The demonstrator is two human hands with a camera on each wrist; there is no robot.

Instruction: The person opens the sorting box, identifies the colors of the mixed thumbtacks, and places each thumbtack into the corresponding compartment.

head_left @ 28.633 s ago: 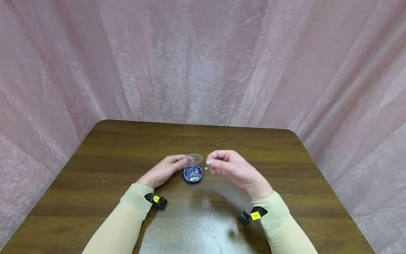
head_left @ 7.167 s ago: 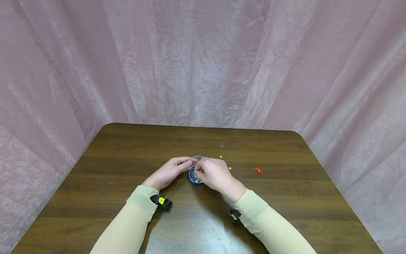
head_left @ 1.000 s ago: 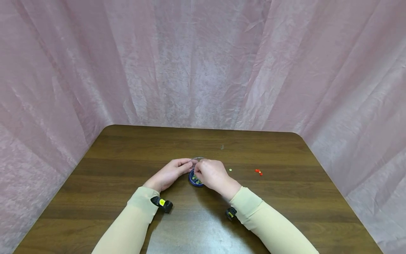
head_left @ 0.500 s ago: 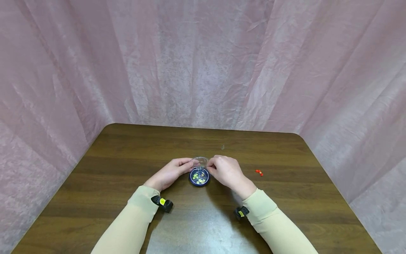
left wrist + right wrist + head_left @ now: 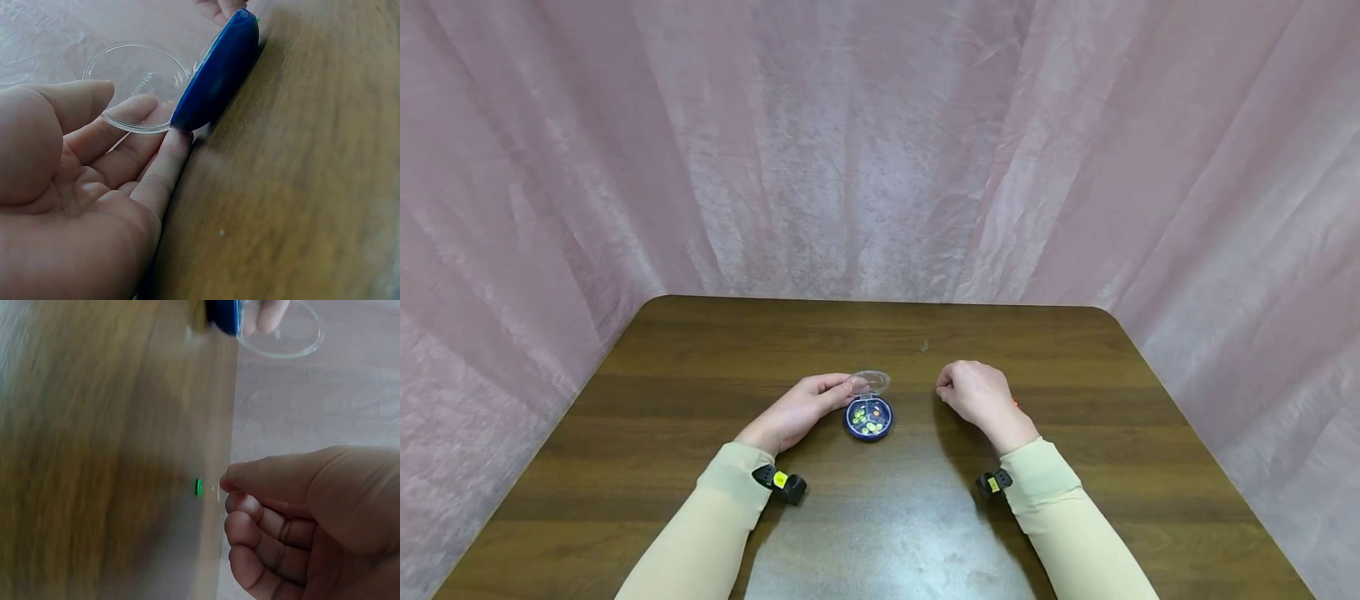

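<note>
A round blue pill case (image 5: pixel 868 437) lies on the table with its clear lid (image 5: pixel 874 380) raised. Small yellow-green discs (image 5: pixel 871 428) and one orange piece (image 5: pixel 876 413) fill its divided compartments. My left hand (image 5: pixel 802 410) holds the lid's left edge, thumb on one side and fingers behind; in the left wrist view a finger touches the blue base (image 5: pixel 215 78). To the right of the case, my right hand (image 5: pixel 977 394) hovers low with fingers curled and nothing between them. In the right wrist view a green disc (image 5: pixel 199 487) lies just beyond its thumb and fingertips.
Red pieces (image 5: pixel 1016 403) on the table show partly behind my right hand. The brown wooden table (image 5: pixel 737 333) ends at a pink curtain (image 5: pixel 880 167) at the back. Black wrist cameras (image 5: pixel 792 489) sit on both sleeves.
Over the last second my right hand has moved from above the case to its right, uncovering the compartments. More discs are in the case than in the oldest frame. My left hand stays at the lid.
</note>
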